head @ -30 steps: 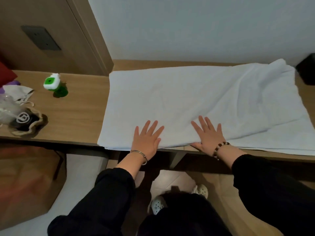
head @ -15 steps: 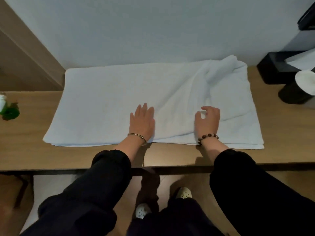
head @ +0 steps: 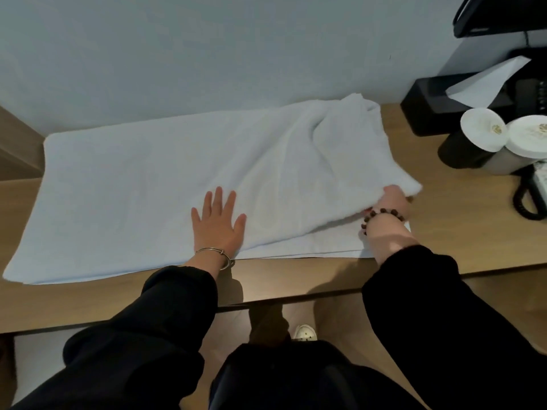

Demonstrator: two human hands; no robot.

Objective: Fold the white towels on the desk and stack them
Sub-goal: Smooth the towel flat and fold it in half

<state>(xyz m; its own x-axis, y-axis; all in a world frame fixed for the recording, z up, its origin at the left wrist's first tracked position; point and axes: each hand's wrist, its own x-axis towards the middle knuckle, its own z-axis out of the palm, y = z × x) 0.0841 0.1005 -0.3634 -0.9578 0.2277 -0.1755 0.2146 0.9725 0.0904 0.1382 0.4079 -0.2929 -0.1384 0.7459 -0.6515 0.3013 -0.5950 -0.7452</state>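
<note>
A large white towel (head: 142, 184) lies spread lengthwise on the wooden desk (head: 461, 232), folded in layers, with its right end rumpled. My left hand (head: 218, 224) lies flat with fingers spread on the towel near its front edge. At the towel's front right corner, my right hand (head: 392, 204) grips the upper layer, which is lifted off the lower layer; its fingers are hidden under the cloth.
At the desk's right end stand a black tissue box (head: 429, 105), two dark cups with white lids (head: 485, 134), and a corded phone (head: 532, 190). The wall runs right behind the towel. The desk's front edge is just below my wrists.
My right hand slid right from the towel's middle to its front right corner and took hold of the upper layer. The left hand stayed flat. The view shifted rightward.
</note>
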